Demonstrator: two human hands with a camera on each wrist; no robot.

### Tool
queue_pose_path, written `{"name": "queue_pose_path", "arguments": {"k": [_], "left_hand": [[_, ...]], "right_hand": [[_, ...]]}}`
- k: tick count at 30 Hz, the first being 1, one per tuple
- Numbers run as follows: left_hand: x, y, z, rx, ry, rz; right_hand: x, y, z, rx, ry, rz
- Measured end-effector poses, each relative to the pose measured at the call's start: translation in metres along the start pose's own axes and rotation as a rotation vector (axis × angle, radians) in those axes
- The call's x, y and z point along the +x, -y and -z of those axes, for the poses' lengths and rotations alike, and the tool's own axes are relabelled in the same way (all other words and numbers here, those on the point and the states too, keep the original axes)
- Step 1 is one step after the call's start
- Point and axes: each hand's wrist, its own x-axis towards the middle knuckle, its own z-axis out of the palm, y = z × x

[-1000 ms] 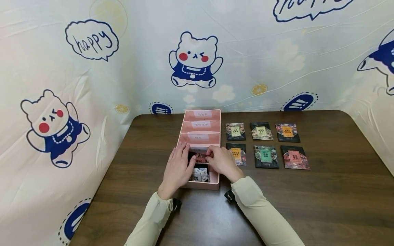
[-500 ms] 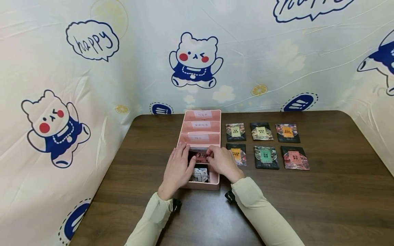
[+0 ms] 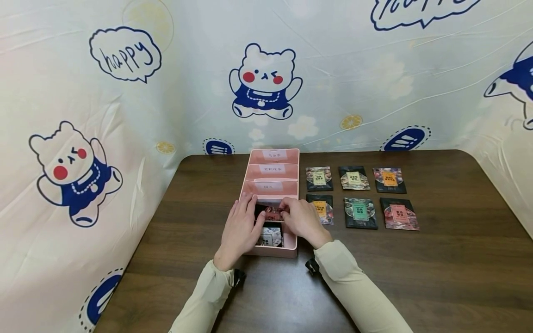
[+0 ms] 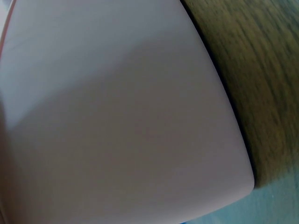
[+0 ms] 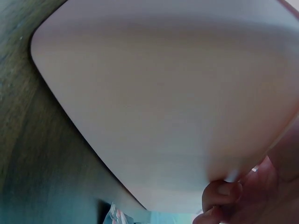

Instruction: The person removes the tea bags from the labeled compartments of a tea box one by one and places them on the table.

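Note:
A long pink divided box (image 3: pixel 272 252) stands on the table in the head view. My left hand (image 3: pixel 240 229) lies over its left rim, fingers straight and thumb reaching inward over a compartment. A dark red tea sachet (image 3: pixel 272 213) is in that compartment, partly hidden by both hands. My right hand (image 3: pixel 306 219) bends over the right rim, thumb and curled forefinger pinching the red sachet's right edge. A black-and-white sachet (image 3: pixel 271 236) fills much of the nearest compartment. In the right wrist view, curled fingers (image 5: pixel 222 192) show at the box's rim; the left wrist view shows only box wall and table.
Several tea sachets lie in two rows right of the box, among them a green one (image 3: pixel 360 212) and a red one (image 3: pixel 399 213). The box's far compartments bear white labels (image 3: pixel 272 169). A printed cloth (image 3: pixel 329 69) hangs behind the wooden table (image 3: pixel 449 268).
My right fingertips have shifted slightly to the right, showing a little more of the red sachet. The left hand and the box have stayed in place.

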Motion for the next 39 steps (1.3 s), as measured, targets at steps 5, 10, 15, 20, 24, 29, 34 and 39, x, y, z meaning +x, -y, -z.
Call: {"name": "queue_pose_path", "arguments": {"k": [5,10,15,20,24,29,34,39], "left_hand": [[0.000,0.000,0.000,-0.001,0.001,-0.003],[0.001,-0.001,0.001,-0.007,0.022,0.004],[0.001,-0.002,0.002,-0.018,0.055,0.033],[0.001,-0.002,0.003,-0.041,0.064,0.070],[0.001,-0.001,0.003,-0.044,0.058,0.081],[0.002,0.000,0.003,-0.031,0.069,0.084],[0.002,-0.001,0.003,-0.022,0.070,0.080],[0.001,0.000,0.002,-0.021,0.057,0.071]], "right_hand": [[-0.002,0.000,0.003,0.000,-0.014,0.004],[-0.004,0.001,0.008,0.012,-0.026,-0.010],[-0.005,0.001,0.013,0.023,-0.026,-0.027],[-0.006,0.001,0.018,0.037,-0.028,-0.029],[-0.007,0.000,0.020,0.043,-0.037,-0.026],[-0.007,-0.001,0.022,0.047,-0.049,-0.028],[-0.007,-0.002,0.023,0.042,-0.084,-0.020],[-0.008,-0.002,0.025,0.053,-0.114,-0.014]]}}
